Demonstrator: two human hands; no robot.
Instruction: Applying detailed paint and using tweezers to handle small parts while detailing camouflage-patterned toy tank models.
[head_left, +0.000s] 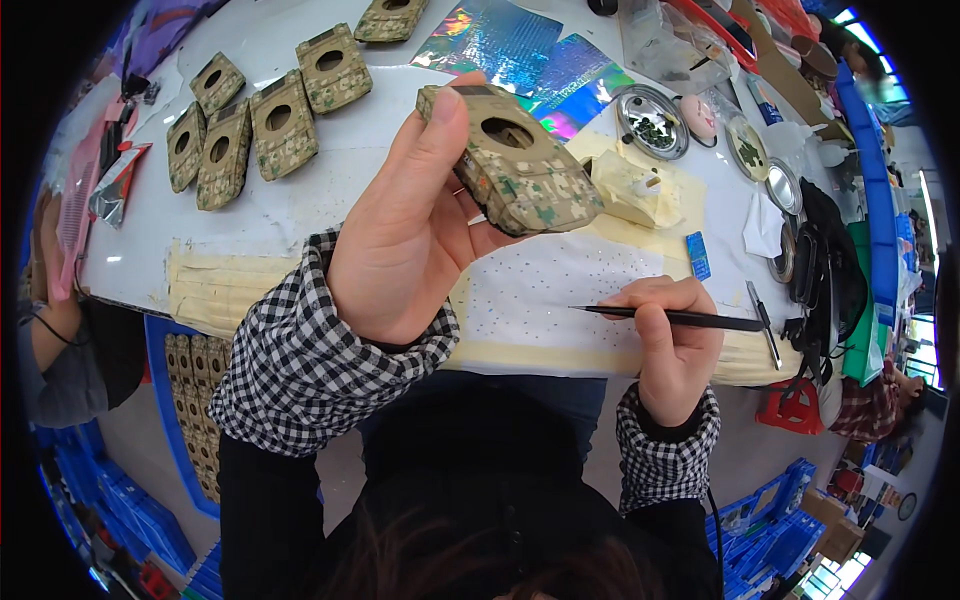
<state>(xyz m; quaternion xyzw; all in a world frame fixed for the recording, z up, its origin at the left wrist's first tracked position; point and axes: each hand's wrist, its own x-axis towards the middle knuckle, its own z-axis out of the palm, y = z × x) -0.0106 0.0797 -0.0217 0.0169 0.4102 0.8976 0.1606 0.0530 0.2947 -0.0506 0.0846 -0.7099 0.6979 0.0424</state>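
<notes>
My left hand holds up a camouflage-patterned toy tank hull, thumb on its near side and fingers beneath. A round dark opening shows in its top. My right hand pinches black pointed tweezers, whose thin tip points left over a white sheet. Many tiny specks lie scattered on that sheet, too small to make out. The tweezers' tip is apart from the hull. Several more camouflage hulls stand at the far left of the table.
Shiny holographic sheets lie at the back. A round tin with dark green bits and a masking-taped block stand right of the hull. A pen-like knife lies at the right edge. A blue crate of hulls sits below left.
</notes>
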